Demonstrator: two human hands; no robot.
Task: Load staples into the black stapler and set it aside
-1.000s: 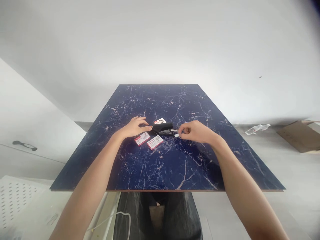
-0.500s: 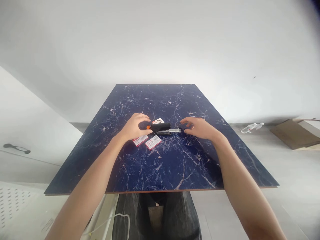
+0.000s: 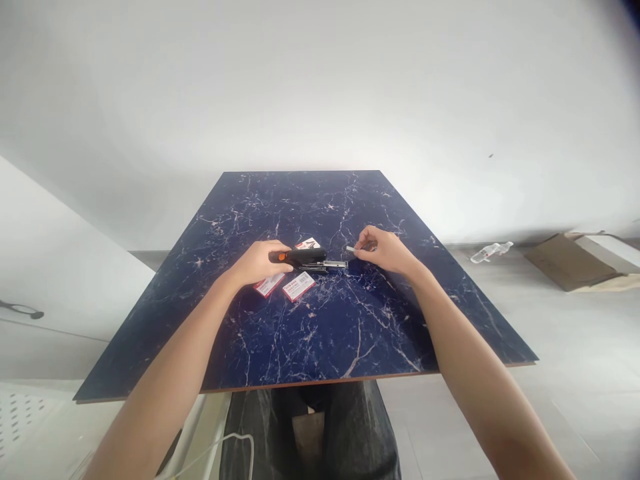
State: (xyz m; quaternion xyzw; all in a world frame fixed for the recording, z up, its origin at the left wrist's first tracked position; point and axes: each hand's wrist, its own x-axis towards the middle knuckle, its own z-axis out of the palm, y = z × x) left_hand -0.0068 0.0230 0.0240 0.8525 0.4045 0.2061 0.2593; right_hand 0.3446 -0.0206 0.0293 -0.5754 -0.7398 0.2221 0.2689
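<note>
A black stapler (image 3: 306,256) with an orange button lies on the table, its metal staple tray (image 3: 334,265) sticking out to the right. My left hand (image 3: 263,260) is closed around the stapler's rear end. Off the tray's right end, my right hand (image 3: 383,249) pinches a small silvery staple strip (image 3: 351,249) between thumb and fingertips, a little above and apart from the tray. Two small red-and-white boxes lie in front of the stapler: one box (image 3: 299,287) in full view, the other box (image 3: 270,285) partly behind my left hand. A white packet (image 3: 307,244) shows behind the stapler.
The dark blue marbled table (image 3: 310,347) stands against a white wall. On the floor to the right are a clear plastic bottle (image 3: 491,252) and a cardboard box (image 3: 575,261). A white cabinet with a dark handle (image 3: 21,311) is at the left.
My left hand has closed on the stapler's rear end. The staple strip now shows in my right hand's pinch, where the fingers were apart before. The whole view has shifted slightly.
</note>
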